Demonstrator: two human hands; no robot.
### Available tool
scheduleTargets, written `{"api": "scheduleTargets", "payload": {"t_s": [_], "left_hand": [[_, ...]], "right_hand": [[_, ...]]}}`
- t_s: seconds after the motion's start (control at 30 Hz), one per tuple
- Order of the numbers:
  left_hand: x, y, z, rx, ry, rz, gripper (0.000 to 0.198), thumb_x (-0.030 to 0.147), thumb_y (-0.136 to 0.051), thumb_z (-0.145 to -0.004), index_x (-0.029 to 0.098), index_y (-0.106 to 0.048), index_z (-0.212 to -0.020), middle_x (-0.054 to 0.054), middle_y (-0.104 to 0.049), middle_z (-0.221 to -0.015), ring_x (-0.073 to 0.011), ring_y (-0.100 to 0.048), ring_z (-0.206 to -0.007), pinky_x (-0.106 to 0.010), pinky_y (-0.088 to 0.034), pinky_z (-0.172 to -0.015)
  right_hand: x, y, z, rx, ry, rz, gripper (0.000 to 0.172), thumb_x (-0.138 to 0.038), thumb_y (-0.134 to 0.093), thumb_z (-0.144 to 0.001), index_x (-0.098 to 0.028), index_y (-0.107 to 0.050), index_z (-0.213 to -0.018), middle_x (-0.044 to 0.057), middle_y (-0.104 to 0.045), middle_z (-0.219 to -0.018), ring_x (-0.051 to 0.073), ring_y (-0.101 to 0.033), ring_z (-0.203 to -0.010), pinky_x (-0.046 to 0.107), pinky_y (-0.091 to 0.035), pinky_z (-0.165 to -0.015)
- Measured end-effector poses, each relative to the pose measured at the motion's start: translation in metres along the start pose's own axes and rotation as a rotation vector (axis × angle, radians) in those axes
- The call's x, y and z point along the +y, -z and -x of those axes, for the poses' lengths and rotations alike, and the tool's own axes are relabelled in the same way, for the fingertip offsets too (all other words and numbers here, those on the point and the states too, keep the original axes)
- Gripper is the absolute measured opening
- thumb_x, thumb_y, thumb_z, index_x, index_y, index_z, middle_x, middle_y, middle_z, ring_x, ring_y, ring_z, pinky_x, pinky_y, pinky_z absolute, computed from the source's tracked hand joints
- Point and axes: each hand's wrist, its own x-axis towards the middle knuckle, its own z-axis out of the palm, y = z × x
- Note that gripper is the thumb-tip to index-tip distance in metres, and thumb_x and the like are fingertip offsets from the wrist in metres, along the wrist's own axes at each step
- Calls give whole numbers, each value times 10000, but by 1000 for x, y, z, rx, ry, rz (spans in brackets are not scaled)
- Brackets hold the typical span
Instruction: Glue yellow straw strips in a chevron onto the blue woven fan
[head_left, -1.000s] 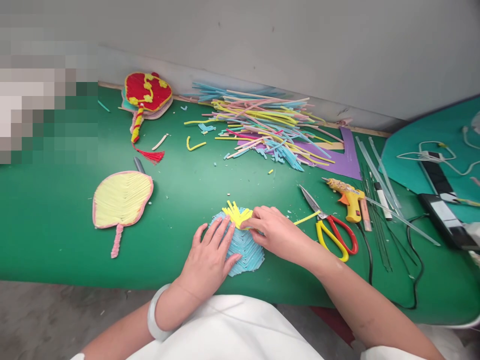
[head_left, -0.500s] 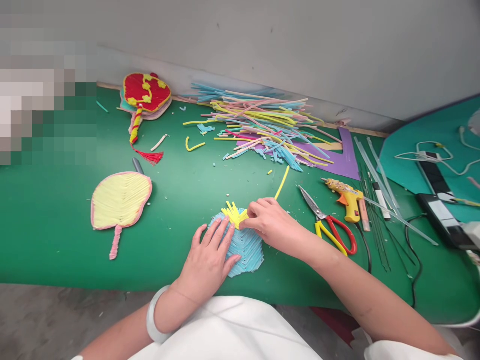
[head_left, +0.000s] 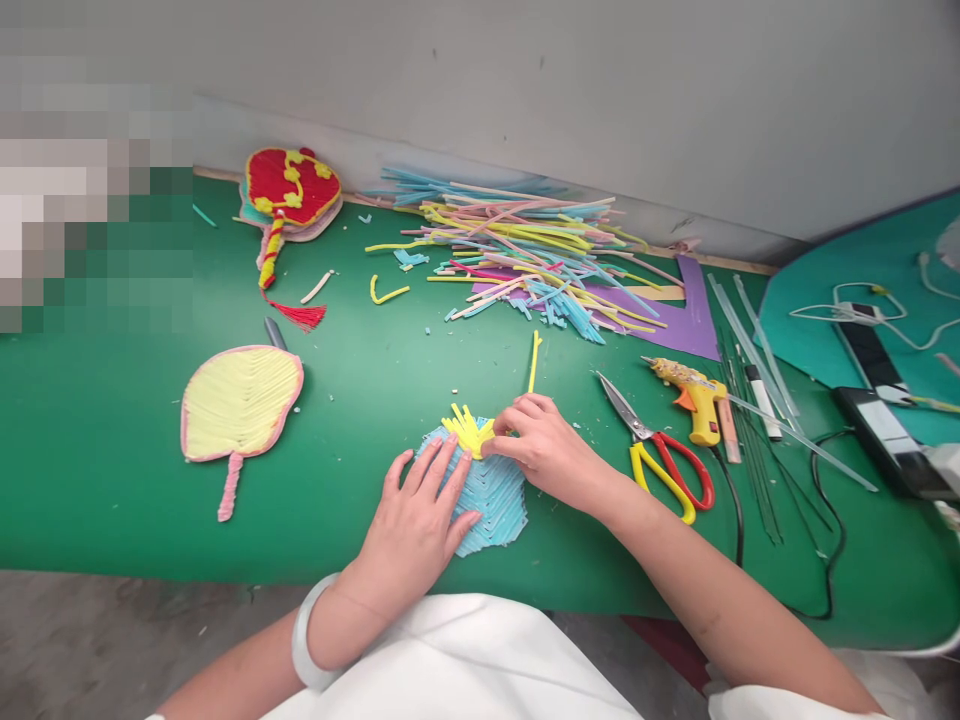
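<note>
On the green table near its front edge lies a blue leaf-shaped panel [head_left: 491, 510] made of pipe cleaners set in slanting rows. Short yellow pipe cleaner pieces [head_left: 466, 428] fan out over its upper part. My left hand [head_left: 416, 505] rests flat on the panel's left side with fingers stretched out, the tips touching the yellow pieces. With thumb and fingers pinched, my right hand [head_left: 536, 440] is at the right of the yellow pieces. A long yellow pipe cleaner [head_left: 533, 365] sticks up from behind that hand; its lower end is hidden by the fingers.
Behind lies a heap of coloured pipe cleaners [head_left: 525, 230] over purple sheet material [head_left: 701, 310]. Scissors [head_left: 645, 435] and a yellow glue gun [head_left: 694, 395] lie at the right, near glue sticks and wires. A pale yellow fan [head_left: 244, 405] and a red fan [head_left: 292, 185] lie left.
The long yellow pipe cleaner's upper end has swung left and now stands more upright. My right hand has shifted only slightly; my left hand stays on the panel.
</note>
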Motion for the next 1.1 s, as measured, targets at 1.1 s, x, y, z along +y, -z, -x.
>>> {"api": "scheduleTargets", "payload": {"t_s": [1.1], "left_hand": [[2, 1, -3, 29, -24, -22, 425, 425, -407, -1009, 260, -582, -1359, -154, -503, -1472, -317, -502, -1319, -518, -349, -1048]], "right_hand": [[22, 6, 18, 25, -275, -50, 103, -289, -589, -962, -214, -641, -913, 36, -698, -991, 202, -539, -949, 364, -324, -935]]}}
